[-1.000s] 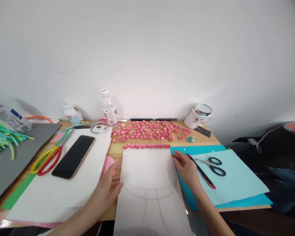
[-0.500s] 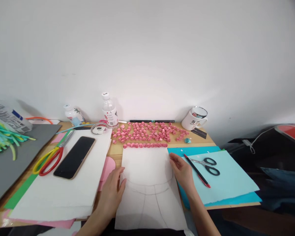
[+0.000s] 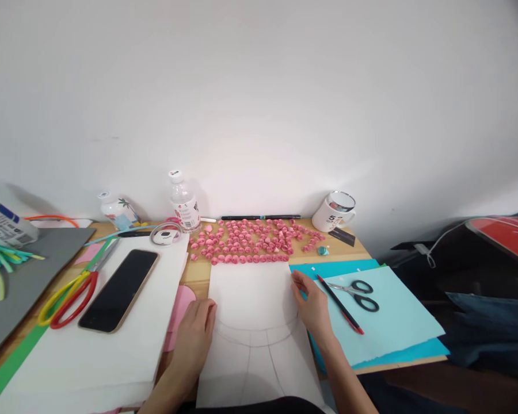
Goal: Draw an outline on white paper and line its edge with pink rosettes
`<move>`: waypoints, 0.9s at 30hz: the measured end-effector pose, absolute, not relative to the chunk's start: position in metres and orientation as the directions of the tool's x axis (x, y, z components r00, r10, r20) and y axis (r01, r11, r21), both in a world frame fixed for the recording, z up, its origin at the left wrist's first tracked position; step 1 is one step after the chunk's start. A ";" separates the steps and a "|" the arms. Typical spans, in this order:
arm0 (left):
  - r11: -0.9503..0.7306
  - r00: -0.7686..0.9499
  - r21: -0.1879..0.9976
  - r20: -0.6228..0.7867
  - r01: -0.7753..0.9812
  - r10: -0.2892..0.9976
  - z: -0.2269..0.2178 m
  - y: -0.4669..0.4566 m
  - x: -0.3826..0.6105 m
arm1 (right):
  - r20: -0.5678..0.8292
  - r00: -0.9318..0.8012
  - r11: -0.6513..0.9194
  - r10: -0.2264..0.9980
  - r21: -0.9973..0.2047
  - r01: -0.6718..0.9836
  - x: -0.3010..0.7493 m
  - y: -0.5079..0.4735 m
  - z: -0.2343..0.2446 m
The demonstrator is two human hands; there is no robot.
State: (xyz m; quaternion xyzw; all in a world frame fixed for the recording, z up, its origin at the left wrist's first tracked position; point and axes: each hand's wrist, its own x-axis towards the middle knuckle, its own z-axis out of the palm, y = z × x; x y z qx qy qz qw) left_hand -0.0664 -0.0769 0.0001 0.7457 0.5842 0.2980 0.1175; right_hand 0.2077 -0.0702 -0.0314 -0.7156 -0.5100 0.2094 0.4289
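A white sheet of paper [image 3: 251, 296] lies in front of me, with curved and slanting pencil lines on its lower half. My left hand [image 3: 197, 325] is at its left edge, thumb and fingers drawn together on the margin. At the right edge, the bent fingers and thumb of my right hand [image 3: 311, 302] pinch the side of the sheet. Along the paper's top edge runs a row of small pink paper coils [image 3: 250, 259]. Many more loose pink coils [image 3: 242, 236] are spread behind that row. The undersides of my fingers are partly hidden.
To the left are a phone [image 3: 118, 290], red-and-yellow-handled scissors [image 3: 73, 299] and white sheets [image 3: 90, 362]. On the right, black-handled scissors [image 3: 362, 294] and a pencil [image 3: 341, 305] lie on light blue paper [image 3: 397, 328]. A bottle [image 3: 184, 207] and mug [image 3: 333, 213] stand by the wall.
The view has shifted slightly, so most things on the table appear lower and further left. The thumb and fingers of my left hand have come together; my right hand stays at the right edge.
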 end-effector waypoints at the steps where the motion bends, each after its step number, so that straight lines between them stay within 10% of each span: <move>1: -0.306 0.135 0.509 0.346 0.805 0.929 -0.003 -0.076 -0.066 | 0.147 0.395 -0.113 0.907 -0.819 0.563 0.208 -0.069 -0.031; 13: -0.403 0.145 0.434 0.515 0.806 0.845 -0.008 -0.074 -0.057 | 0.175 0.380 -0.131 0.908 -0.743 0.656 0.214 -0.061 -0.031; 19: -0.210 0.103 0.497 0.234 0.842 0.967 0.016 -0.071 -0.069 | 0.275 0.372 -0.148 0.886 -0.594 0.791 0.224 -0.036 -0.002; 27: -0.196 0.276 0.468 -0.108 0.862 0.955 0.048 -0.036 -0.084 | 0.185 -0.082 0.175 0.979 -0.572 0.802 0.184 0.073 0.035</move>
